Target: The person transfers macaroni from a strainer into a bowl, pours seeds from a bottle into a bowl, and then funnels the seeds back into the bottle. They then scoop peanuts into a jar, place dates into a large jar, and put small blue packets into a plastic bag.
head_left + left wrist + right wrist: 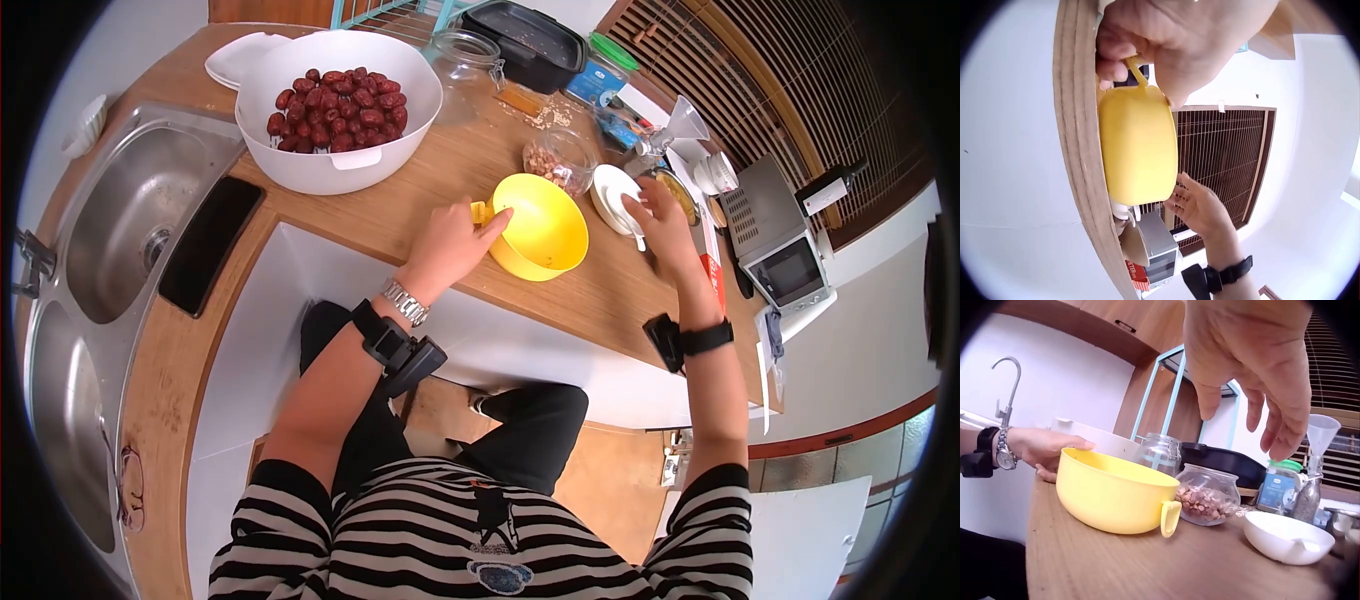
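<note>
Yellow bowl: it [540, 240] is at the near side of the wooden counter [420, 190], between the two hands, with the jar of pinkish pieces [1207, 503] just beyond it and the large white basin [330, 172] of red dates [345, 112] to the left. Small dark specks show inside. Whether its base lies fully flat, I cannot tell.
Left hand: it [447, 248] pinches the bowl's left side, the thumb over the rim and the other fingers bent at the left handle [480, 212].
Right hand: it [668, 230] hovers near the small white bowl [1282, 537], fingers spread and loosely bent, holding nothing.
Weight and feel: probably light, thin plastic, fairly stiff with a little give at the rim; smooth, so slippery if wet, and unlikely to break.
Where to hold: the left handle, thumb over the rim, looks sound; the right handle [1171, 511] would steady the other side. With one side held alone, the bowl could tip.
Which way it points: the mouth faces mainly up, the handles sit on opposite sides, and the body is round or nearly so.
Long axis: counting the handles, it runs from one to the other, roughly left to right along the counter.
</note>
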